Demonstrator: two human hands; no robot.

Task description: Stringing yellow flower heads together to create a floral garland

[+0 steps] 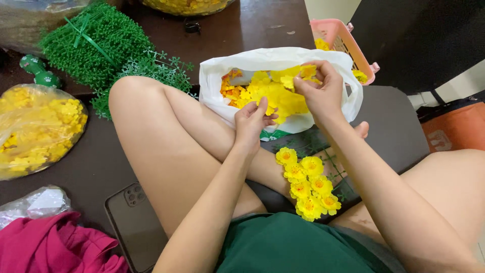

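Yellow fabric petals (275, 93): heaped in white plastic bag (217, 76), between both hands. Left hand (251, 121): fingertips pinching petal edge. Right hand (319, 88): fingers pinched on petal at bag rim. Finished flower sprig (307, 184): on lap. Dark floor (76, 172); phone (134, 222), pink basket (341, 40) nearby.

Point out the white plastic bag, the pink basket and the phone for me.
white plastic bag (214, 83), head view, on its left wall.
pink basket (336, 35), head view, on its front rim.
phone (132, 222), head view, middle of its dark back.
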